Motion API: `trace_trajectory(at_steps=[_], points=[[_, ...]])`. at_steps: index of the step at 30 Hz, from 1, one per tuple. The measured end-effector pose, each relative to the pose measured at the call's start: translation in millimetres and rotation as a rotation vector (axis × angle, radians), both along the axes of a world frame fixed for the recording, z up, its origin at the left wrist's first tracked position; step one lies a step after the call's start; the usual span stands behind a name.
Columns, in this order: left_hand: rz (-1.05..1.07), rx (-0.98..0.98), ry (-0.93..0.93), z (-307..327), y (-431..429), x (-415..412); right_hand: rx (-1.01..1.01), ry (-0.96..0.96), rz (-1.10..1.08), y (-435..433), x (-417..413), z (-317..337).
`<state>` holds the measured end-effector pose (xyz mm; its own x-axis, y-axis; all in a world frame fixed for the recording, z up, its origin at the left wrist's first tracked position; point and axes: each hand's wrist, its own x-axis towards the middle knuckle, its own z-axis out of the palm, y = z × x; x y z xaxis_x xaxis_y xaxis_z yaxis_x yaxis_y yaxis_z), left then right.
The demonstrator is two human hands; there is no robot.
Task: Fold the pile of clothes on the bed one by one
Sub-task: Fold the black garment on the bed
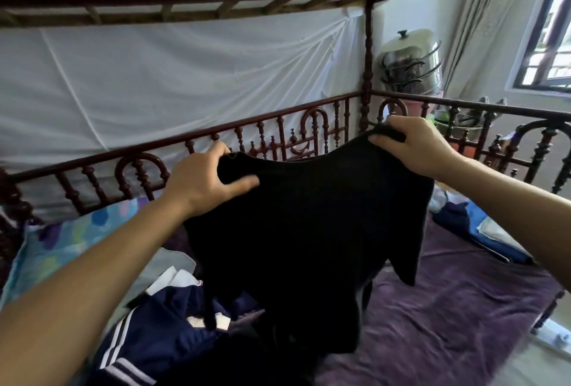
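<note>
Your left hand (200, 183) and right hand (417, 146) both hold a black garment (309, 215) up at centre frame, above the bed (448, 324).

Left hand: fingers (216, 150) curled over the garment's top edge, thumb lying across the near face, cloth bunched between them. Right hand: fingers (384, 138) curled and pinching the top edge at the garment's upper right corner. That corner sits higher in the frame than the left one, so the top edge sags between your hands.

The garment hangs spread, and one pointed flap drops at its right side. Its lower hem reaches the pile of clothes (173, 302) at lower left; I can't tell whether they touch, black on dark there.

On top of the pile is a navy garment with white stripes (139, 345), with white and grey pieces beside it. A blue patterned pillow (61, 246) lies at left against the wooden bed rail (278, 129). The purple bed cover is bare at lower right. More blue clothes (482, 231) lie at right, behind your right forearm.

Behind the rail, a white mosquito net (154, 76) fills the upper left. A stacked steel steamer pot (411, 61) stands past the corner post at upper right, with the curtain (482, 14) and window (550, 30) further right.
</note>
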<state>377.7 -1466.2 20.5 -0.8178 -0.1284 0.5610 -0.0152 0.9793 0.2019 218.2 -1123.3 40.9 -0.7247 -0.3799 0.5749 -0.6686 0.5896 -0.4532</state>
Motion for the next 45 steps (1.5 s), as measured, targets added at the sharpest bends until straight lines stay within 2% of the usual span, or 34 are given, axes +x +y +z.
trace_trajectory(at_steps=[1, 3, 6, 8, 11, 13, 15, 17, 20, 23, 28, 31, 39, 45], points=[[0.03, -0.153, -0.047, 4.3, -5.7, 3.1, 0.016, 0.015, 0.026, 3.1, -0.5, 2.1], [0.12, -0.269, -0.063, 11.4, -17.9, 1.6, 0.002, 0.037, 0.103, 3.3, 3.0, 6.5], [0.264, -0.186, 0.018, 21.0, -39.1, -6.5, -0.049, 0.058, 0.201, -7.7, 16.4, 12.0], [0.367, -0.108, 0.02, 23.5, -53.0, -10.6, -0.095, -0.003, 0.237, -13.7, 24.6, 14.4], [0.46, 0.012, 0.023, 21.1, -66.1, -12.5, -0.255, -0.243, 0.294, -12.1, 28.0, 10.6], [0.455, 0.113, 0.039, 13.9, -69.2, -11.7, -0.358, -0.493, 0.326, -3.2, 25.2, -2.5], [0.444, 0.23, 0.042, 1.2, -71.5, -17.5, -0.363, -0.755, 0.32, 6.0, 21.7, -26.5], [0.432, 0.32, 0.044, -14.7, -72.3, -34.6, -0.318, -0.874, 0.285, 12.4, 14.4, -60.7], [0.444, 0.401, 0.051, -38.8, -62.9, -72.6, -0.312, -0.884, 0.231, 22.1, -0.6, -118.5], [0.472, 0.4, -0.022, -62.9, -40.0, -115.0, -0.32, -0.795, 0.154, 39.9, -20.4, -168.4], [0.413, -0.036, -0.226, -100.4, 6.1, -195.1, -0.315, -0.641, -0.072, 93.6, -73.3, -229.0], [0.337, -0.172, -0.308, -125.9, 36.2, -255.2, -0.287, -0.614, -0.172, 136.7, -115.1, -268.8], [0.133, -0.248, -0.47, -237.2, 167.3, -460.4, -0.281, -0.773, -0.311, 247.0, -257.0, -394.2], [0.1, -0.139, -0.613, -337.3, 280.7, -607.5, -0.225, -0.959, -0.51, 336.0, -375.2, -474.9]])
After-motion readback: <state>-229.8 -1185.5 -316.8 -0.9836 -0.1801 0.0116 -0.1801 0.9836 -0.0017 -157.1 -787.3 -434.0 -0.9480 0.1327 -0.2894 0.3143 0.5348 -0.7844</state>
